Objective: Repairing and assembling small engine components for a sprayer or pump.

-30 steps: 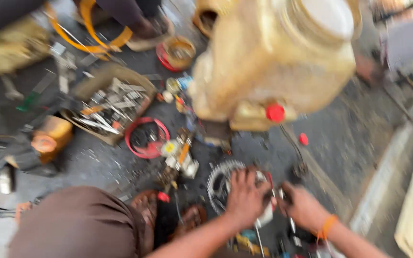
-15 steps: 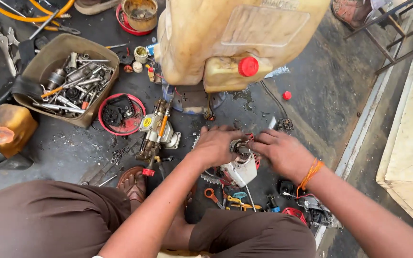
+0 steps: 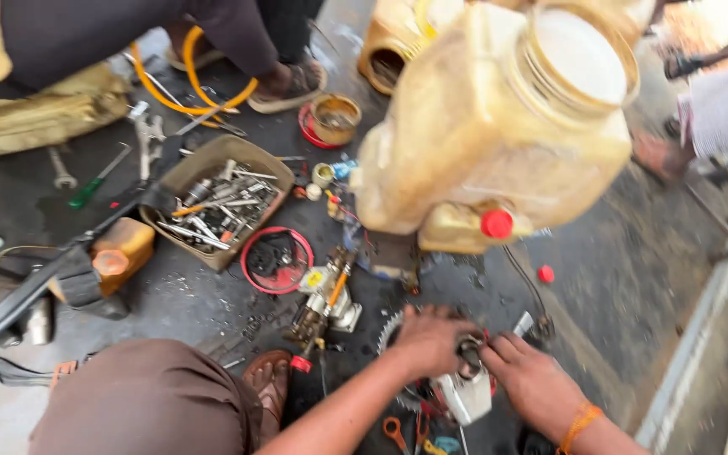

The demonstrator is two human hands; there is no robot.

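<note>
Low on the floor, your left hand [image 3: 428, 339] and right hand [image 3: 531, 379] both clasp the small engine part [image 3: 468, 381]; its gear [image 3: 391, 330] remains attached, loose tools unused.

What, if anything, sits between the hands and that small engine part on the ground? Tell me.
Nothing visible does. The left hand and the right hand both rest directly on the small white engine part, fingers around its dark round fitting. The large yellow tank stands farther away, clear of them.
</note>
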